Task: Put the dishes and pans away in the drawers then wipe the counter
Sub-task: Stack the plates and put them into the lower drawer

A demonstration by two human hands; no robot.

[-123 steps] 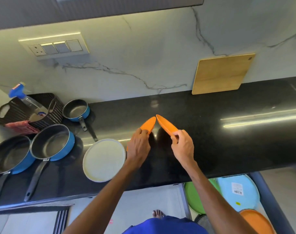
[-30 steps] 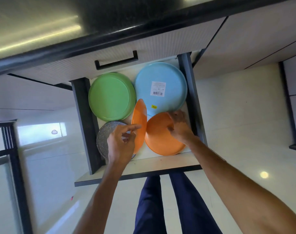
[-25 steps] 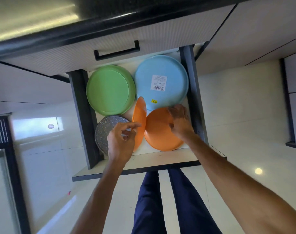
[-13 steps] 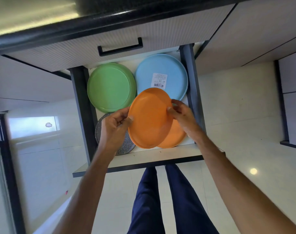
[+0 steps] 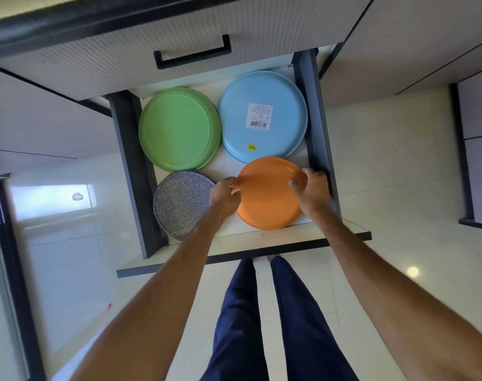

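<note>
An open drawer (image 5: 314, 111) below the black counter holds a green plate (image 5: 178, 129) at the back left, a blue plate (image 5: 263, 116) with a barcode label at the back right and a speckled grey plate (image 5: 180, 203) at the front left. An orange plate (image 5: 267, 196) lies at the front right, seemingly stacked on another orange one. My left hand (image 5: 224, 195) pinches its left rim. My right hand (image 5: 312, 189) grips its right rim with curled fingers.
The drawer's front panel (image 5: 245, 253) juts toward my legs. A closed drawer with a black handle (image 5: 193, 55) sits above the open one. Cabinet fronts (image 5: 415, 37) run to the right, and pale tiled floor (image 5: 385, 166) spreads around.
The orange plate that my left hand held upright was turned flat, taken in both hands and lowered onto the orange plate at the drawer's front right. The view moved from counter to drawer.
</note>
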